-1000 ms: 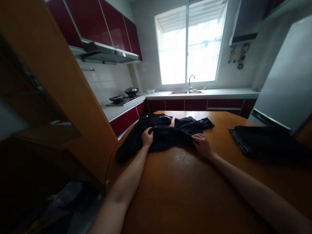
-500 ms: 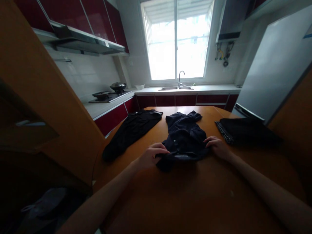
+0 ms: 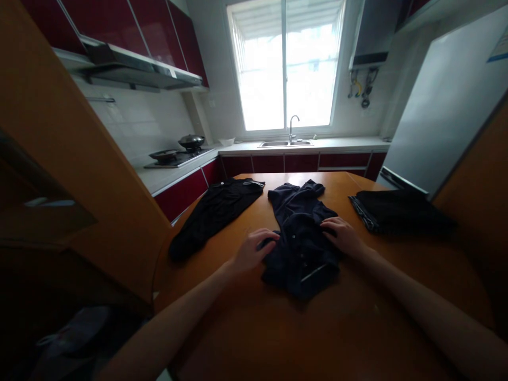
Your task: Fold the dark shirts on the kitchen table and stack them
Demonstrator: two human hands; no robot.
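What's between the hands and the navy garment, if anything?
Nothing visible: the left hand is at the left edge of the navy garment, the right hand at its right edge. The black garment and folded dark cloth lie off to either side.

Lidded pan (image 3: 191, 141) on stove (image 3: 180, 159); faucet (image 3: 291, 129) over sink (image 3: 273, 144); perhaps a bag (image 3: 77, 329) lower left.

I count two hands (image 3: 253, 251) (image 3: 344, 237), one table (image 3: 238, 333), one navy garment (image 3: 297, 227), one black garment (image 3: 218, 209), one folded bundle (image 3: 400, 211), two pans (image 3: 163, 155) (image 3: 191, 141), one faucet (image 3: 291, 127).
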